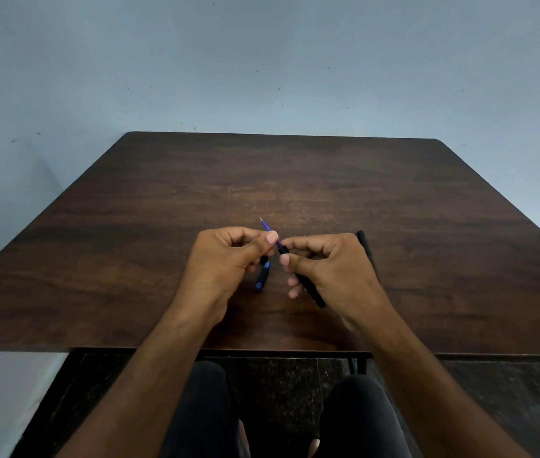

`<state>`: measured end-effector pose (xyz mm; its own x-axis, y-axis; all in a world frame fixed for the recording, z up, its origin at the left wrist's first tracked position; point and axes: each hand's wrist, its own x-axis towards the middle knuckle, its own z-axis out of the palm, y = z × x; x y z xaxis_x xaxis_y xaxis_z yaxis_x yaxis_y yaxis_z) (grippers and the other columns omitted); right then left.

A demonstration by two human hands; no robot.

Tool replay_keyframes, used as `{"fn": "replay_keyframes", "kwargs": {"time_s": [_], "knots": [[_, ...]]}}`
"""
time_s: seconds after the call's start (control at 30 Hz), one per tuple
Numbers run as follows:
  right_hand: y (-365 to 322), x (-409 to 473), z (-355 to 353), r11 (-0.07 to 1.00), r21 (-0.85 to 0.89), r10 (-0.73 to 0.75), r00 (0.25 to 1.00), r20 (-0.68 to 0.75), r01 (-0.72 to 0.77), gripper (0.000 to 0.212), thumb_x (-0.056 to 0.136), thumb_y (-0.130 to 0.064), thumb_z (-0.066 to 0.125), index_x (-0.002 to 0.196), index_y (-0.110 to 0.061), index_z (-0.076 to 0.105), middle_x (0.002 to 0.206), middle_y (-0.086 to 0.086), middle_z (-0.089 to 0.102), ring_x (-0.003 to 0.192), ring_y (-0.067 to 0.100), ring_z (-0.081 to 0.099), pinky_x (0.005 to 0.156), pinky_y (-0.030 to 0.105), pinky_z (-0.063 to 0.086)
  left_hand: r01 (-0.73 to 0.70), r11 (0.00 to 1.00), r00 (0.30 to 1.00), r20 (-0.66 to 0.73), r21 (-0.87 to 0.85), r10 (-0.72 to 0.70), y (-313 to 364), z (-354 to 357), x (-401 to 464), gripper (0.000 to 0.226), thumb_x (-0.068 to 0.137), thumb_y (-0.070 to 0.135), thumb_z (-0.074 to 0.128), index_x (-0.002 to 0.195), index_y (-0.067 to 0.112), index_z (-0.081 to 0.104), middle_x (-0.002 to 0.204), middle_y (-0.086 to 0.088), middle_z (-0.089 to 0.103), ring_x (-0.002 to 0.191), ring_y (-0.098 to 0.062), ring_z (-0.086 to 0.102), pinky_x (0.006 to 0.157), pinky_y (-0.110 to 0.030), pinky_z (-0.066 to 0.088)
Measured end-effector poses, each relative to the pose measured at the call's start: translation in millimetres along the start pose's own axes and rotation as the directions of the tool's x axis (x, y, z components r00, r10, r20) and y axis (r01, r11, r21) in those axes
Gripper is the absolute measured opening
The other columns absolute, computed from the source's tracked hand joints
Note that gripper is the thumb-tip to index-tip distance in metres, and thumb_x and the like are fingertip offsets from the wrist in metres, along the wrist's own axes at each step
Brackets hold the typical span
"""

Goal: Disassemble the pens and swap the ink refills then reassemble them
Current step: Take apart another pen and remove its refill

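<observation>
My right hand (pixel 328 262) grips a black pen barrel (pixel 308 285) that slants from my fingers down toward my wrist. A thin blue ink refill (pixel 267 226) sticks out of the barrel's upper end, its metal tip pointing up and left. My left hand (pixel 225 256) pinches this refill between thumb and forefinger just above the barrel mouth. A short black and blue pen piece (pixel 263 276) lies on the table (pixel 163 226) below my left fingers. Another black pen part (pixel 363 241) lies behind my right hand, mostly hidden.
The dark wooden table reaches to a pale blue wall (pixel 262 61). Its near edge (pixel 97 349) runs just below my forearms, with my legs and a dark speckled floor (pixel 278 391) under it.
</observation>
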<state>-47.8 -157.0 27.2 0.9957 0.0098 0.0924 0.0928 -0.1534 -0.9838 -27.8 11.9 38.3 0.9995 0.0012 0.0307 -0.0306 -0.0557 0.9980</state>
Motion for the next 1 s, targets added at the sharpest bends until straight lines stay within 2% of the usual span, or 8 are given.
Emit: {"fn": "replay_keyframes", "kwargs": {"time_s": [0.17,0.3,0.47,0.73,0.87,1.0], "knots": [[0.5,0.8,-1.7,1.000,-0.010,0.014,1.000,0.006,-0.014,0.020,0.089,-0.008,0.076,0.108,-0.010,0.077,0.072,0.006,0.077,0.059,0.020,0.070,0.064,0.043,0.064,-0.015,0.999,1.000,-0.026,-0.029,0.015,0.4,1.2,0.6,0.017,0.082,0.027,0.078,0.078,0.011,0.079,0.072,-0.002,0.075,0.059,-0.004,0.055,0.055,-0.015,0.048],[0.3,0.3,-3.1,1.000,-0.019,0.015,1.000,0.001,-0.015,0.017,0.089,-0.010,0.076,0.106,-0.007,0.078,0.074,0.011,0.077,0.061,0.022,0.071,0.066,0.044,0.064,0.017,0.998,1.000,-0.004,-0.056,-0.018,1.1,-1.5,-0.2,0.019,0.082,0.031,0.077,0.079,0.012,0.079,0.078,-0.004,0.077,0.065,-0.006,0.059,0.062,-0.020,0.050],[-1.7,-3.2,-3.0,1.000,-0.021,0.006,1.000,0.015,-0.005,0.013,0.089,-0.008,0.075,0.102,-0.007,0.079,0.075,0.014,0.077,0.062,0.023,0.070,0.064,0.044,0.065,0.000,0.990,0.997,-0.071,-0.138,-0.010,5.4,-2.5,0.7,0.018,0.084,0.026,0.076,0.080,0.008,0.077,0.080,-0.010,0.076,0.068,-0.012,0.060,0.066,-0.028,0.050],[-3.3,-4.5,-0.5,0.999,-0.034,0.036,0.999,0.017,-0.036,0.017,0.089,-0.008,0.075,0.106,-0.006,0.078,0.078,0.012,0.078,0.065,0.027,0.072,0.068,0.049,0.065,-0.053,0.961,0.986,-0.166,-0.272,0.007,15.5,-12.3,6.0,0.015,0.086,0.025,0.075,0.080,0.012,0.076,0.078,-0.006,0.074,0.066,-0.011,0.060,0.063,-0.023,0.052],[-3.1,-5.0,-0.7,0.998,-0.048,0.047,0.999,0.012,-0.047,0.017,0.090,-0.010,0.075,0.106,-0.006,0.078,0.078,0.015,0.077,0.071,0.038,0.074,0.070,0.052,0.064,-0.117,0.958,0.966,-0.255,-0.263,0.048,20.0,-16.0,10.6,0.013,0.088,0.021,0.073,0.081,0.010,0.074,0.074,-0.004,0.074,0.062,-0.010,0.059,0.060,-0.022,0.051],[-2.9,-5.2,-0.2,0.997,-0.052,0.055,0.998,0.012,-0.055,0.016,0.090,-0.011,0.075,0.105,-0.006,0.077,0.077,0.017,0.076,0.071,0.041,0.074,0.070,0.053,0.064,-0.142,0.959,0.944,-0.325,-0.244,0.057,23.6,-24.5,13.4,0.015,0.089,0.023,0.073,0.089,0.008,0.074,0.074,-0.002,0.075,0.063,-0.009,0.060,0.063,-0.022,0.053]]}}
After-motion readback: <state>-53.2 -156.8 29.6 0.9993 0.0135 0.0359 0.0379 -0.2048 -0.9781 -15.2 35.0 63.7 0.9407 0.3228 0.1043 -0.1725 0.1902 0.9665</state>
